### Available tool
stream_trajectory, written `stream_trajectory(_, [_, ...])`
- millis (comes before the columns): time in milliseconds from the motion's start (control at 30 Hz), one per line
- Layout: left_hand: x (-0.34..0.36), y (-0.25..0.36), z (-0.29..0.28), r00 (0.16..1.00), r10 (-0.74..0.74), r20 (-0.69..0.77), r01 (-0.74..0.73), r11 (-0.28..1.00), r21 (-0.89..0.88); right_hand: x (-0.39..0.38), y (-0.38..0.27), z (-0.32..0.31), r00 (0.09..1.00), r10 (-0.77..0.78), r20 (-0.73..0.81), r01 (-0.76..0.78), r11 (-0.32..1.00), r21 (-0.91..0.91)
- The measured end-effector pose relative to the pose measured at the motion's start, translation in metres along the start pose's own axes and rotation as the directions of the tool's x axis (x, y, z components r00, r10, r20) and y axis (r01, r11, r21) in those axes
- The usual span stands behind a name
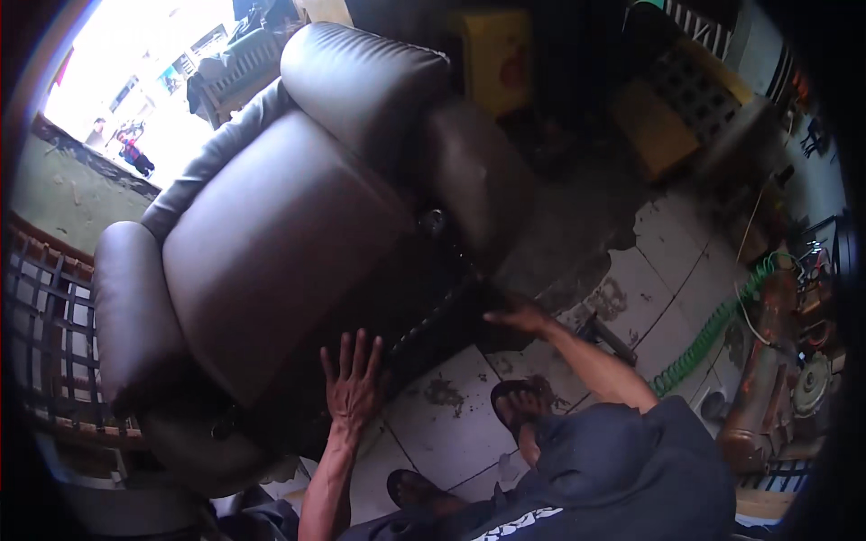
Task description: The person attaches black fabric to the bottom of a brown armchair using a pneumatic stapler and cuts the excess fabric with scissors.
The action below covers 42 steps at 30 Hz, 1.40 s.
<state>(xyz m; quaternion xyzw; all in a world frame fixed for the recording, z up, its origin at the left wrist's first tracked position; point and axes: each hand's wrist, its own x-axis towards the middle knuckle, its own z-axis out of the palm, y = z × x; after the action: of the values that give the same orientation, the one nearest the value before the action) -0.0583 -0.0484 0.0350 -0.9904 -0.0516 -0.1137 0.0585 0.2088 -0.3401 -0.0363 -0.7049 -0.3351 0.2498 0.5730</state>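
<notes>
A large grey-brown upholstered armchair (pixel 280 243) fills the left and middle of the view, tipped so that a black cloth-covered side (pixel 397 298) faces me. A row of small pale dots, like staples or tacks, runs along the black cloth's edge. My left hand (pixel 354 383) lies flat against the black cloth near its lower edge, fingers spread. At the right end of that cloth my right hand (pixel 519 316) reaches in with thumb and finger apart, its other fingers partly lost in shadow. I see nothing held in either hand.
A coiled green air hose (pixel 699 347) hangs at the right beside a rusty brown compressor-like machine (pixel 762 379). Beyond stand a yellow box-like piece (pixel 496 59) and a wooden frame (pixel 654 131). A webbed frame (pixel 54 334) leans at the left. White floor tiles (pixel 446 397) are stained.
</notes>
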Motion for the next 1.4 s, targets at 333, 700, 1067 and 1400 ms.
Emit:
stream_trajectory(333, [-0.052, 0.034, 0.004, 0.994, -0.069, 0.081, 0.076, 0.993, -0.088, -0.022, -0.031, 0.066, 0.894, 0.107, -0.435, -0.178, 0.976, -0.126])
stream_trajectory(700, [-0.001, 0.072, -0.091, 0.969, 0.027, 0.246, 0.151, 0.724, -0.674, -0.010, -0.124, 0.096, 0.953, 0.300, -0.046, -0.210, 0.760, 0.616])
stream_trajectory(1067, [0.131, 0.016, -0.164, 0.980, -0.197, -0.016, 0.181, 0.928, -0.325, 0.015, -0.264, -0.038, 0.984, -0.077, -0.161, 0.093, 0.991, 0.094])
stream_trajectory(1400, [0.148, 0.031, -0.132, 0.952, -0.182, -0.246, 0.044, 0.876, -0.480, 0.130, -0.321, -0.167, 0.852, -0.264, -0.451, 0.160, 0.953, -0.256])
